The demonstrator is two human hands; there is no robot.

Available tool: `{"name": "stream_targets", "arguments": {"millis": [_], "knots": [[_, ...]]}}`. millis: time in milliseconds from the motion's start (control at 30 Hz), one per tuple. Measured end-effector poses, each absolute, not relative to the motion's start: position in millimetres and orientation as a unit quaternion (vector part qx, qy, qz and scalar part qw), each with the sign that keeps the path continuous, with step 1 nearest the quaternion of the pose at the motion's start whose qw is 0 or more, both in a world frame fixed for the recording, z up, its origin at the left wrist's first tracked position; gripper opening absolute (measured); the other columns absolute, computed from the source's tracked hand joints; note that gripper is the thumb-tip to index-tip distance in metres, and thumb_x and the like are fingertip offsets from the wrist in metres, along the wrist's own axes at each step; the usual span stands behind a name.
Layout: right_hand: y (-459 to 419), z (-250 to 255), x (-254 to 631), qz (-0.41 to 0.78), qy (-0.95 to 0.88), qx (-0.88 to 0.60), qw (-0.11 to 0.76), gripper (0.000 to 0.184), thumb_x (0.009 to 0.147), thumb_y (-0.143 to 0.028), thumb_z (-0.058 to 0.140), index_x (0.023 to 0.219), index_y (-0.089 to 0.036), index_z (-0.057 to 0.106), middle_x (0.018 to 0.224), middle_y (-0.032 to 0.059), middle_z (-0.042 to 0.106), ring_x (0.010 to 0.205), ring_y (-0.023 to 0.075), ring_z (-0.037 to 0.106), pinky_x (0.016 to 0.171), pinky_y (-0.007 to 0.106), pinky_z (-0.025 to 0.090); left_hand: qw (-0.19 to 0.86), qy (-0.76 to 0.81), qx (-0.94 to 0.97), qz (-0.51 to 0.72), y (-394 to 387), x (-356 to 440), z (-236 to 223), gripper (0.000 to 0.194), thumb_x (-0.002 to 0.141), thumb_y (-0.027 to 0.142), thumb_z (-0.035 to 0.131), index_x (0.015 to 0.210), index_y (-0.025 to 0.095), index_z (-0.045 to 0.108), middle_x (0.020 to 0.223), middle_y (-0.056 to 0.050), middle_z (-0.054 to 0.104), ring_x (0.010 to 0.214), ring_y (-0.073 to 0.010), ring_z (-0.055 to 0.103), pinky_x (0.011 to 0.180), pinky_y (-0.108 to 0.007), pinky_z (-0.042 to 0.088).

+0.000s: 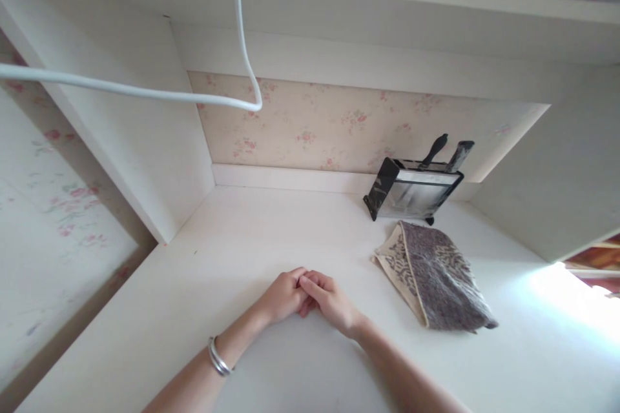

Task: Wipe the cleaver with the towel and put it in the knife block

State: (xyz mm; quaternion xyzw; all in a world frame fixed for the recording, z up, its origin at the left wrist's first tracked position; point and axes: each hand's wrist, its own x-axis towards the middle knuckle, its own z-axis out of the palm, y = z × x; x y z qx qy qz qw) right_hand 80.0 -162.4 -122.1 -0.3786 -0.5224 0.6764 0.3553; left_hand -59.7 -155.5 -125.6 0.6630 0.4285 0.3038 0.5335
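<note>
While the left hand and the right hand are brought together over the near part of the white counter, their fingers are folded against one another, and the right thumb is laid across the join. No tool can be seen in either hand; whether something small is enclosed between the palms cannot be told. A silver bracelet is worn on the left wrist.

The cloth, the loose thing nearest to the hands, is spread on the counter to their right, apart from them. It is folded over unevenly (a pale, patterned flap is exposed beside the grey-brown part). Just behind it, near the back wall, a knife holder is stood upright, with a black frame and a see-through front, and two dark handles are seen sticking out of its top.

The back wall is covered with flowered paper. A white cable is hung in front of the scene at the upper left, sharply bent, and the counter is overhung by a white cabinet.
</note>
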Motion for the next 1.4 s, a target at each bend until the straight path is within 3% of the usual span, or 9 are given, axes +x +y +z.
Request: {"name": "stream_targets", "arguments": {"millis": [1400], "knots": [[-163.3, -121.7, 81.8, 0.655, -0.549, -0.393, 0.339, 0.042, 0.083, -0.057, 0.050, 0.075, -0.016, 0.052, 0.060, 0.0003, 0.061, 0.056, 0.0128, 0.060, 0.059, 0.027, 0.048, 0.544, 0.418, 0.660, 0.306, -156.6, -59.3, -121.3, 0.009, 0.076, 0.019, 0.040, 0.074, 0.020, 0.049, 0.052, 0.003, 0.055, 0.049, -0.0130, 0.054, 0.048, -0.023, 0.039]]}}
